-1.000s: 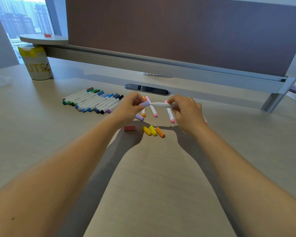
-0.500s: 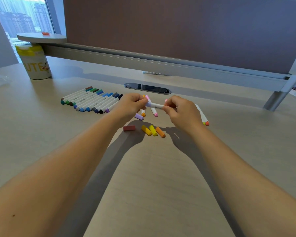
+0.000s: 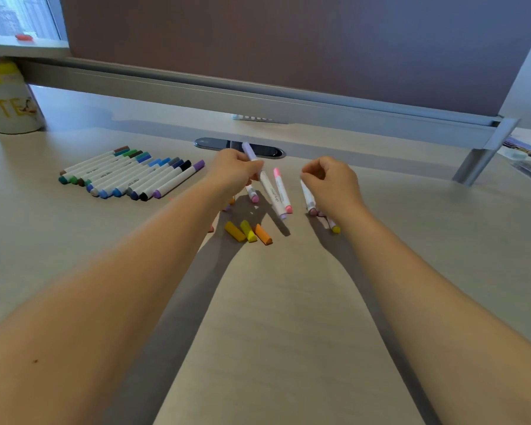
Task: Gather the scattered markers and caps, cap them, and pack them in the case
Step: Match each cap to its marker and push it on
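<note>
One lilac marker (image 3: 265, 182) is now capped and you're holding it alone in your left hand (image 3: 233, 173), slanting over the loose pile; your right hand (image 3: 330, 182) is letting go, curled and holding nothing. So you're adding to the capped row (image 3: 132, 174), roughly a dozen I think, while three caps (image 3: 248, 231) are waiting.

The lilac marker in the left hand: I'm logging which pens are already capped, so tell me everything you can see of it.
The lilac marker is a slim white barrel, plastic by its look, with grey lettering along it and a lilac cap on each end. It is tilted, the far cap up by the dark desk grommet, the near cap low above the desk beside the pink marker. The left hand pinches it just below the far cap. Whether the near end touches the desk is unclear.
</note>
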### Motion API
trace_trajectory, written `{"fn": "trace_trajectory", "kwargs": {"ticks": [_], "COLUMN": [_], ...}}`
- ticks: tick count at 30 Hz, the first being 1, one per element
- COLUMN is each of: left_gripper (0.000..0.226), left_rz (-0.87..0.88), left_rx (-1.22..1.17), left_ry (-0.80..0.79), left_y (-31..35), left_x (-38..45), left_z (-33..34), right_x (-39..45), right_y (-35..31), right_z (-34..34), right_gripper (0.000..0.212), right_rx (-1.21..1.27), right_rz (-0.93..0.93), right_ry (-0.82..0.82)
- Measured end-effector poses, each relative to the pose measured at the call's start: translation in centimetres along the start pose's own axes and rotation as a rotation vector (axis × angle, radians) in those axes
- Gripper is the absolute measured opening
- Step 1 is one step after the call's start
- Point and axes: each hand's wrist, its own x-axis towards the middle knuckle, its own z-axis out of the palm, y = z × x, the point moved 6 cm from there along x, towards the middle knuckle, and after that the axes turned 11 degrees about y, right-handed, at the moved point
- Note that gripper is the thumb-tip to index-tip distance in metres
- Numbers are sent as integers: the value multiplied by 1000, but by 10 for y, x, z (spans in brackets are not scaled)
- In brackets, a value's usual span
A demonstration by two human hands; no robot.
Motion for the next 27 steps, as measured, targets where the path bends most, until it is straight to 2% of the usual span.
{"fn": "trace_trajectory", "kwargs": {"ticks": [4, 10, 16, 19, 21, 24, 27], "left_gripper": [35, 29, 37, 34, 31, 27, 26], "left_rz": [79, 165, 228, 237, 216, 249, 281], "left_rx": [343, 507, 463, 377, 298, 292, 334], "left_ry": [4, 29, 35, 12, -33, -115, -109], "left_y": [-1, -1, -3, -9, -15, -20, -23], "left_x": [14, 31, 24, 16, 10, -4, -19], "left_z": [17, 34, 21, 4, -7, -18, -32], "right_x": [17, 26, 25, 20, 17, 11, 1], "right_y": [30, 33, 24, 17, 13, 10, 4], "right_z": [-7, 20, 39, 39, 35, 28, 21], "right_gripper": [20, 20, 21, 6, 8, 9, 15], "right_rx": [-150, -385, -607, -644, -658, -584, -392], "right_rz": [82, 43, 19, 9, 0, 32, 89], "right_ry": [21, -95, -191, -165, -123, -70, -54]}}
